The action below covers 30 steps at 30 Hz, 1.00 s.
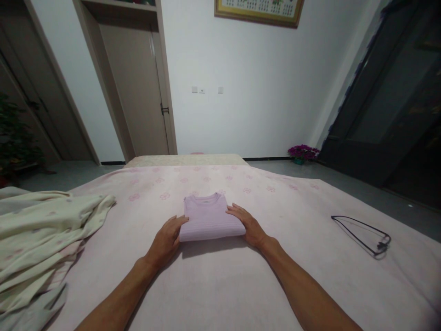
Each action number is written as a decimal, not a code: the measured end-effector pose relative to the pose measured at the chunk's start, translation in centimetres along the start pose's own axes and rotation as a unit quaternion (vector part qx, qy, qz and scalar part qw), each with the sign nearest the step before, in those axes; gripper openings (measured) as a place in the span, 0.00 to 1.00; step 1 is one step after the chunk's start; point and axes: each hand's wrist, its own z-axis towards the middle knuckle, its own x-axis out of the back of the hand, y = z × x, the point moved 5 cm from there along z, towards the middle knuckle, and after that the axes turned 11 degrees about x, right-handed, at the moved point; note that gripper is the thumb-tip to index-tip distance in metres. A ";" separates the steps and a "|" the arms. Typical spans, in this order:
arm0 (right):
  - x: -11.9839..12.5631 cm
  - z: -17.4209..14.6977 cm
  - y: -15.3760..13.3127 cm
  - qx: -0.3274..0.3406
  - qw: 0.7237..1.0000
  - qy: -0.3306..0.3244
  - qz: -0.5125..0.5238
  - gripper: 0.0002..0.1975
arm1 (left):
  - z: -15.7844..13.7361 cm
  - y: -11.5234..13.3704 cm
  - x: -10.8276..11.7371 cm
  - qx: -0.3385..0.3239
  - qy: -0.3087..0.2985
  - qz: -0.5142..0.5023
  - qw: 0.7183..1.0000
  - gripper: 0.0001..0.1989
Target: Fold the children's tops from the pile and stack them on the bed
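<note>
A folded lilac shirt [208, 218] lies in front of me, its neckline at the far side and a thick fold along the near edge. My left hand [172, 230] grips the left end of that fold, thumb and fingers around the edge. At the opposite end, my right hand [246, 225] holds the fold, fingers resting on top. The near edge is slightly raised and casts a shadow on the pink flowered sheet [213, 289] below. The undersides of both hands are partly hidden.
Rumpled cream cloth [44, 234] is heaped at the left. A black wire clothes hanger [360, 234] lies to the right on the sheet. Beyond the far edge are a pale bench-like surface [186, 160], a door [134, 82] and purple flowers [303, 152].
</note>
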 end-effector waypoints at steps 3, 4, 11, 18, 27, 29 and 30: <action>0.2 0.1 -1.1 -0.015 0.996 0.040 0.080 0.26 | -0.8 0.3 0.7 0.065 0.030 -0.066 0.995 0.20; 0.1 0.2 -1.4 -0.034 0.993 0.055 0.097 0.27 | -1.1 0.4 0.8 0.097 0.043 -0.084 0.991 0.21; -2.4 1.0 -1.0 -0.208 0.968 0.114 0.080 0.18 | 0.0 0.5 0.5 0.260 0.096 -0.152 0.949 0.23; -3.7 2.2 1.5 -0.250 0.952 0.132 0.118 0.28 | 1.4 -0.7 -0.6 0.305 0.061 -0.143 0.940 0.37; -4.1 3.0 3.3 -0.311 0.948 0.067 -0.008 0.26 | 3.3 -2.4 -1.3 0.326 0.011 -0.048 0.944 0.32; -4.1 3.3 3.6 -0.316 0.948 0.041 -0.025 0.25 | 3.8 -3.0 -1.4 0.327 -0.004 -0.021 0.945 0.31; -4.1 3.4 3.9 -0.322 0.946 0.030 -0.027 0.25 | 3.9 -3.4 -1.4 0.326 -0.006 -0.008 0.945 0.31</action>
